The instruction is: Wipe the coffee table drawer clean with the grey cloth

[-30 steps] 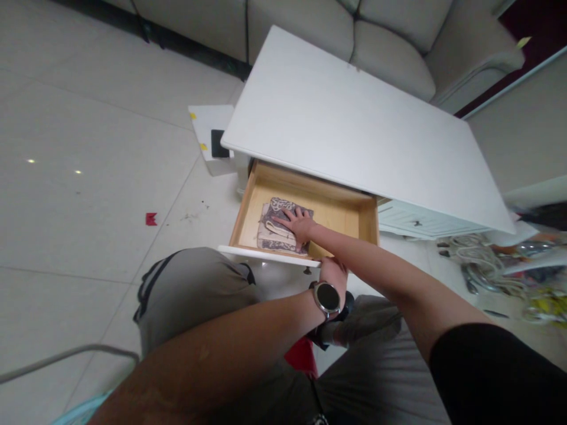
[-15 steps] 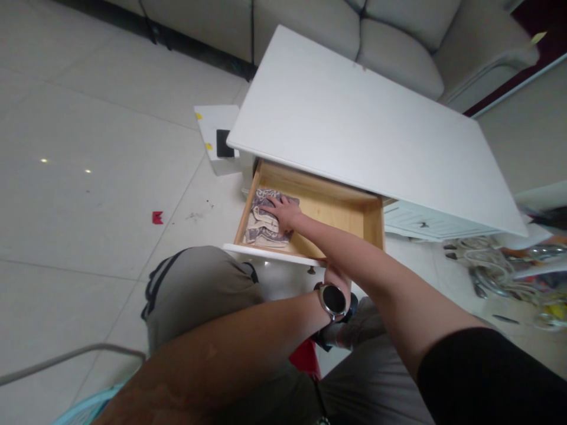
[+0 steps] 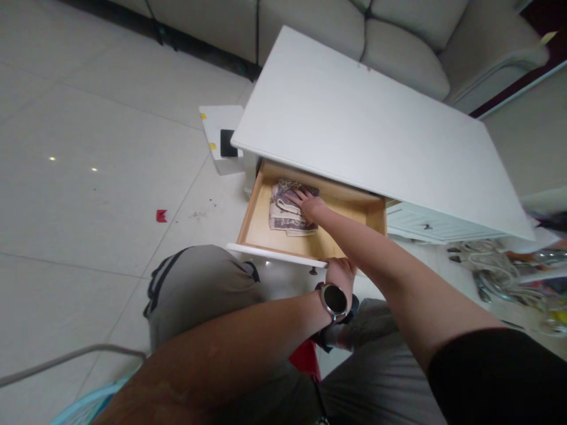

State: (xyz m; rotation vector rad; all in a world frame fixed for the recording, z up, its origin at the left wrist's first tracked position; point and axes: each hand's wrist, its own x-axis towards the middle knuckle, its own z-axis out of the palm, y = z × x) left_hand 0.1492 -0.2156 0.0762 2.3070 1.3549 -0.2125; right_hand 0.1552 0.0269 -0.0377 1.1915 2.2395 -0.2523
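Observation:
My right hand [image 3: 309, 205] lies on a folded grey-and-cream patterned towel [image 3: 287, 223], its fingers spread over the cloth. The towel rests inside a pulled-out wooden drawer [image 3: 254, 227], left of its middle. My left hand [image 3: 342, 273], below a wrist with a round watch [image 3: 334, 299], grips the drawer's front edge just right of the dark knob [image 3: 313, 271]. Its fingers curl over the rim. The left forearm passes beneath the right one.
The drawer belongs to a white table [image 3: 376, 124]. Behind stands a grey sofa [image 3: 310, 26]. A white box [image 3: 219, 121] is left of the table, a red scrap [image 3: 161, 216] lies on the floor, and coiled cables [image 3: 487, 260] lie at right.
The towel has moved right, away from the drawer's left side, with my right hand on it. My left hand's fingers now show on the drawer's front edge.

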